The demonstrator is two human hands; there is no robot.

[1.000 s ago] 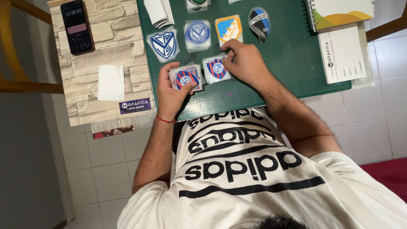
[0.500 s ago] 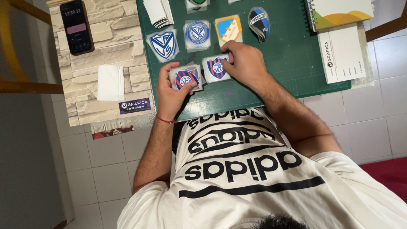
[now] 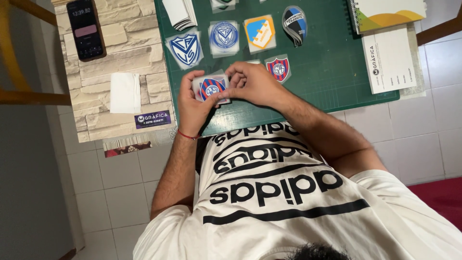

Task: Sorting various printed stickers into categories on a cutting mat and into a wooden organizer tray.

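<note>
Both my hands meet over the near edge of a green cutting mat [image 3: 337, 77]. My left hand [image 3: 191, 105], with a red thread on its wrist, holds a small transparent sheet with a red-and-blue striped round crest sticker [image 3: 211, 88]. My right hand [image 3: 252, 84] pinches the right edge of the same sheet with its fingertips. Just to the right, a red-and-blue shield crest [image 3: 278, 68] lies flat on the mat.
Further up the mat lie a blue-and-white shield crest [image 3: 185, 49], a blue round crest [image 3: 224, 35], an orange-and-blue crest [image 3: 260, 32], a black-and-blue oval crest [image 3: 294, 24] and a stack of white sheets [image 3: 179, 12]. A phone [image 3: 85, 30] rests on a stone-pattern board; a notebook [image 3: 387, 12] lies at the right.
My right hand left the shield crest on the mat and moved left to the sheet in my left hand. The shield crest now lies uncovered.
</note>
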